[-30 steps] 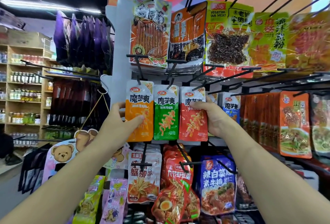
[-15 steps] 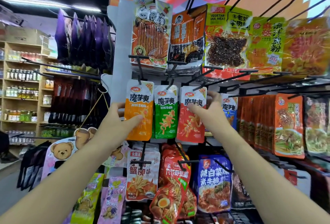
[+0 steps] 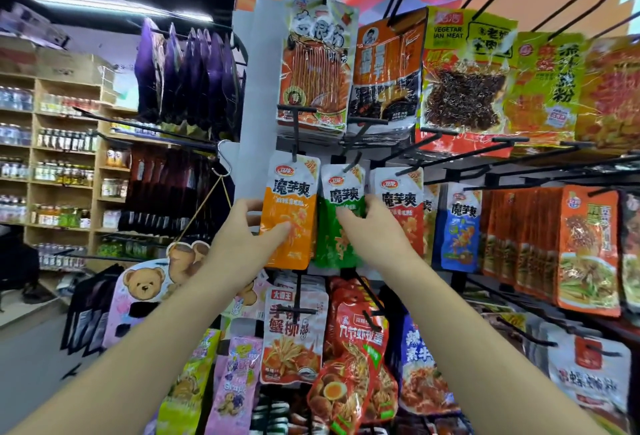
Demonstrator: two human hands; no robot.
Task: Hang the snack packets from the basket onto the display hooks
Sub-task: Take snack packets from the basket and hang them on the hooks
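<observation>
Left hand [image 3: 239, 247]: thumb pressed on the front of the orange konjac packet [image 3: 292, 213], fingers curled behind its left edge. Right hand [image 3: 377, 237]: thumb and fingers pinch the right edge of the green konjac packet [image 3: 330, 251]. Both packets are glossy and white-topped with a red oval logo. They hang side by side on black display hooks [image 3: 295, 133]. A red packet [image 3: 403, 199] hangs just to the right.
</observation>
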